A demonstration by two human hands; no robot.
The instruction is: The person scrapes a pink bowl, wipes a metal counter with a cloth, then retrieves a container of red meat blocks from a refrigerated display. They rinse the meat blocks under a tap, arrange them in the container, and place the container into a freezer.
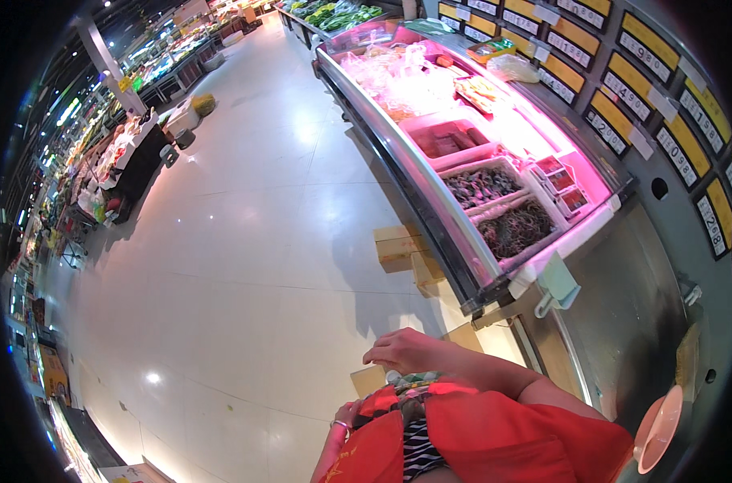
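My right hand (406, 351) is raised in front of my body with its fingers bent. I see nothing in it, but its palm is turned away. My left hand (346, 413), with a band at the wrist, is lower, against a red-and-black checked cloth (378, 406) at my waist. Its fingers are partly hidden, so I cannot tell if it grips the cloth. Beyond my right hand stands a pink-lit display case (426, 217). Its near end holds a bin of dark shellfish (484, 184) and a bin of dark, tangled food (516, 228). A pale green plastic scoop (558, 284) hangs at its corner.
Cardboard boxes (399, 246) lie on the floor against the case. To the right are a metal counter (626, 302), a peach plastic basin (659, 431) and a wall of price signs (629, 96). Pale tiled floor (233, 253) stretches leftward to produce stands (124, 145).
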